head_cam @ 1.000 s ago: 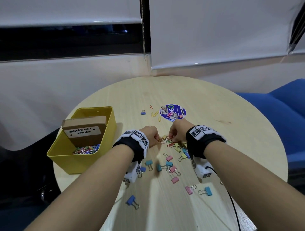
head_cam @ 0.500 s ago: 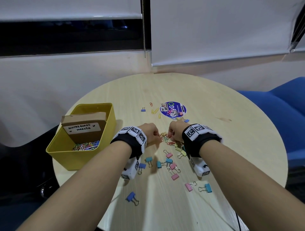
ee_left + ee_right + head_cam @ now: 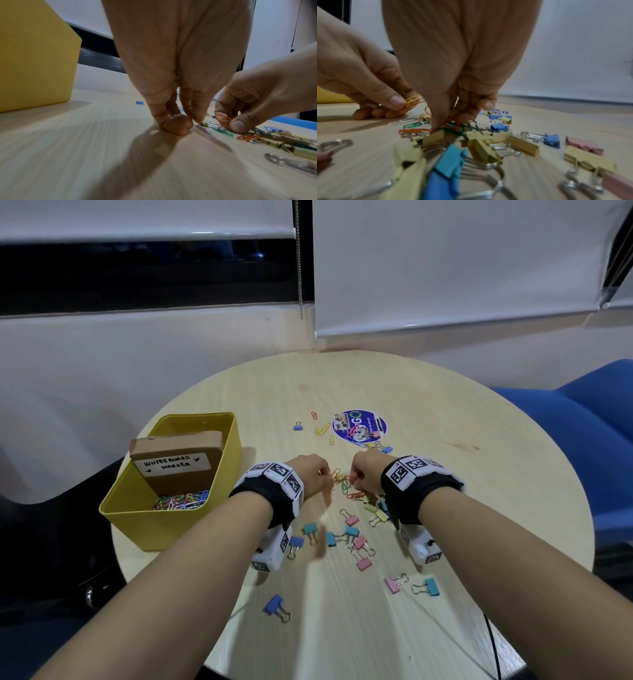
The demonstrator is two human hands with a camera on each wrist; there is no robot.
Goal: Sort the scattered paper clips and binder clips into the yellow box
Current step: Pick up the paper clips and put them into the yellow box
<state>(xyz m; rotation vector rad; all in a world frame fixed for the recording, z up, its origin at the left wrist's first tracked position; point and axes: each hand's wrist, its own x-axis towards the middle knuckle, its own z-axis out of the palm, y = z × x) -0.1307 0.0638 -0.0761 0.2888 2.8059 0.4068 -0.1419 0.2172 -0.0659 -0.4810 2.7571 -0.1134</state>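
Near the tabletop's (image 3: 428, 392) middle I have both hands down in the paper clips (image 3: 342, 479). My left hand (image 3: 308, 474) pinches a small bunch of yellow and orange clips (image 3: 413, 100) between thumb and fingers, its knuckles resting on the wood. My right hand (image 3: 364, 474) has its fingers curled down into the pile, thumb and fingertips closed on an orange clip (image 3: 223, 119). Binder clips (image 3: 356, 537) in pink, blue and yellow lie scattered toward the near edge, with a few more by the round sticker (image 3: 359, 426) farther back. At the left edge sits the yellow box (image 3: 164, 522), holding a cardboard box (image 3: 178, 463) and a heap of coloured clips (image 3: 181, 500).
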